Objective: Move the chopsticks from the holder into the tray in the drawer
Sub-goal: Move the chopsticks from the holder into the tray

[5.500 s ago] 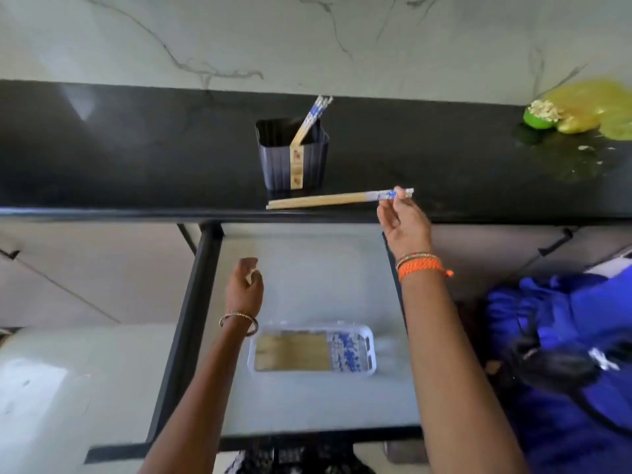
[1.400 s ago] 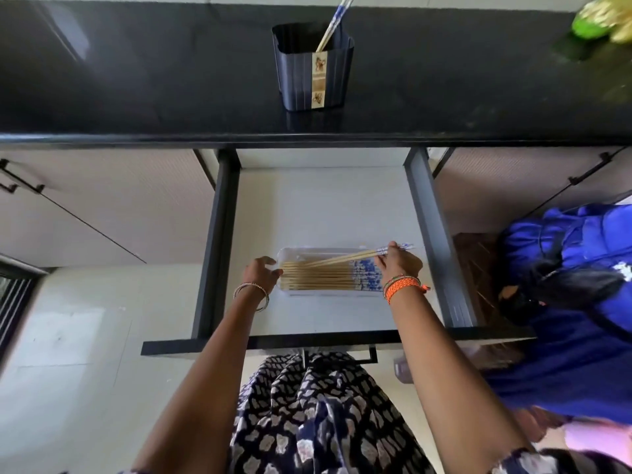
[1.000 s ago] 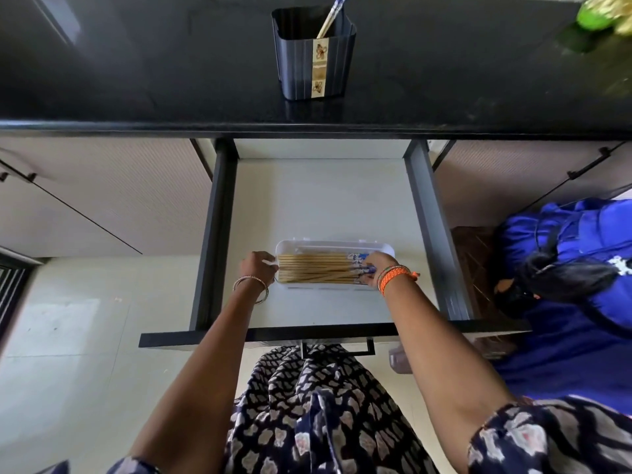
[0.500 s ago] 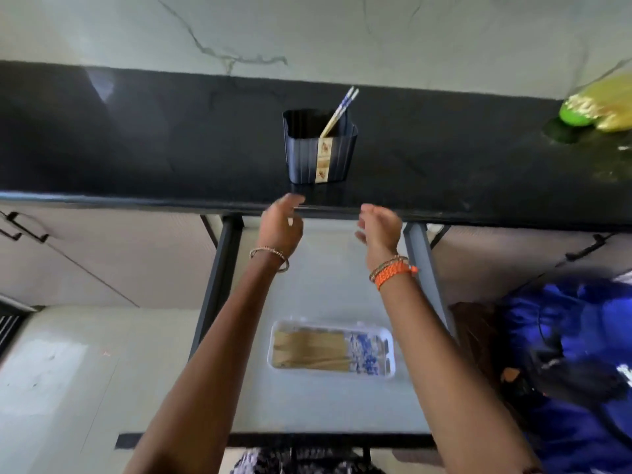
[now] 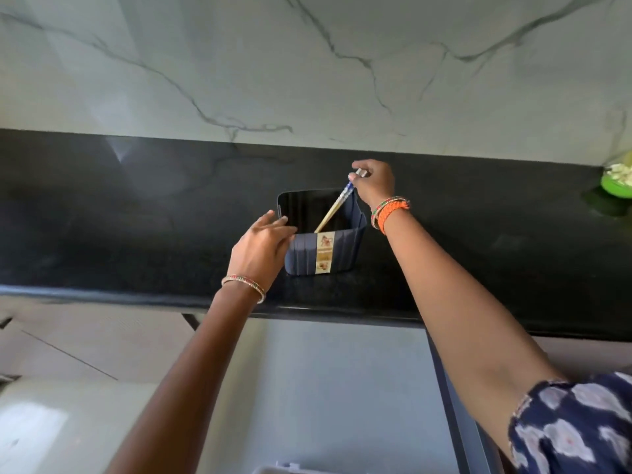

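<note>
Head view: the black tabletop [image 5: 136, 217] runs the full width under a marbled wall [image 5: 307, 63], with wide bare stretches to either side of the dark ribbed holder [image 5: 326, 249], which stands a little back from the front edge. Below that edge the pulled-out drawer [image 5: 342, 388] shows a pale bare floor, its dark right rail beside the right forearm. A corner of the tray [image 5: 273, 469] peeks in at the bottom edge of the frame; its contents are out of sight. A green bowl [image 5: 615, 183] sits far off at the right.

The chopsticks [image 5: 333, 210] lean in the holder, blue-patterned tops rising past the back right rim. The right hand [image 5: 374, 181], arm stretched over the tabletop, pinches those tops with thumb and fingertips. The left hand [image 5: 261, 248] lies with loosely spread fingers against the holder's left wall and near corner, wrist bent slightly.
</note>
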